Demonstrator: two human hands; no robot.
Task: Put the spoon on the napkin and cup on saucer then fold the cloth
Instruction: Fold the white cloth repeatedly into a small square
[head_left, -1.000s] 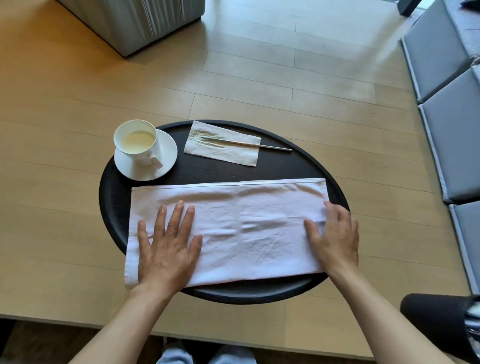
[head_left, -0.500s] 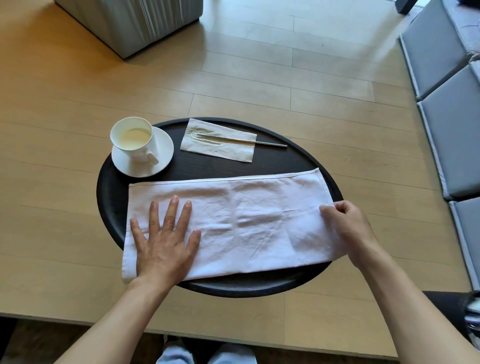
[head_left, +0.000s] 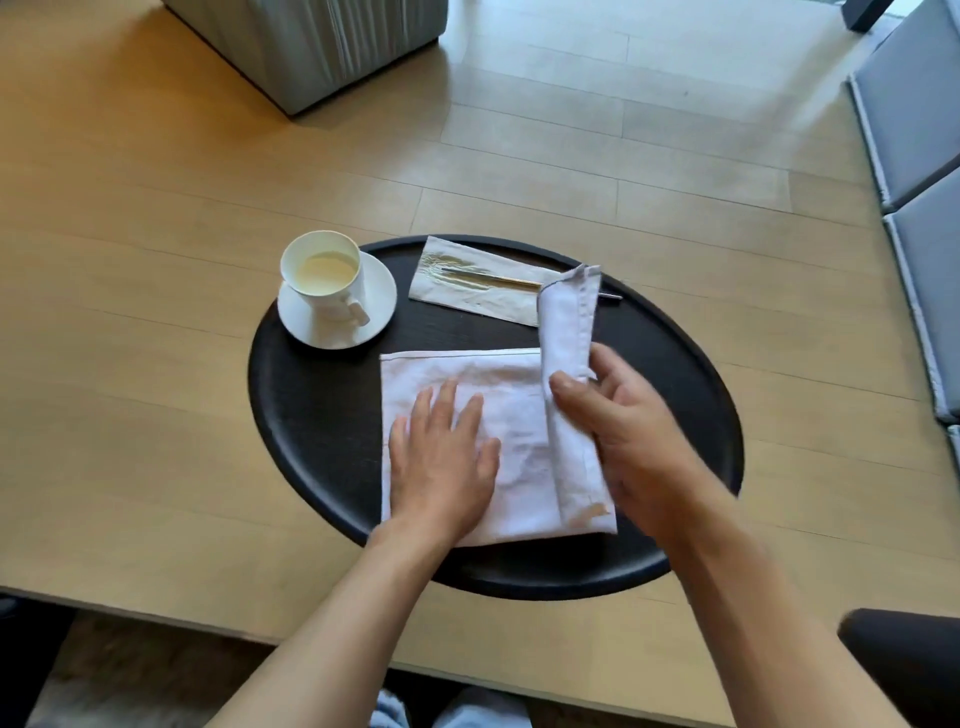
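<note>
A white cloth (head_left: 511, 395) lies on the round black tray (head_left: 675, 395). My left hand (head_left: 444, 460) rests flat on the cloth's left half, fingers spread. My right hand (head_left: 631, 436) pinches the cloth's right end and holds it raised, swung over toward the left. The lifted flap hides part of the spoon's handle. The spoon (head_left: 483, 278) lies on the pale napkin (head_left: 470, 301) at the back of the tray. A white cup (head_left: 324, 278) with pale liquid stands on its saucer (head_left: 382, 291) at the tray's back left.
The tray sits on a light wooden table (head_left: 130, 415). A grey upholstered block (head_left: 306, 41) stands on the floor behind, grey cushions (head_left: 914, 130) line the right side, and a dark rounded object (head_left: 904, 670) is at the lower right.
My right hand has gripped the cloth's right end, lifted it and carried it leftward over the middle. My left hand stayed flat on the cloth. The view has shifted.
</note>
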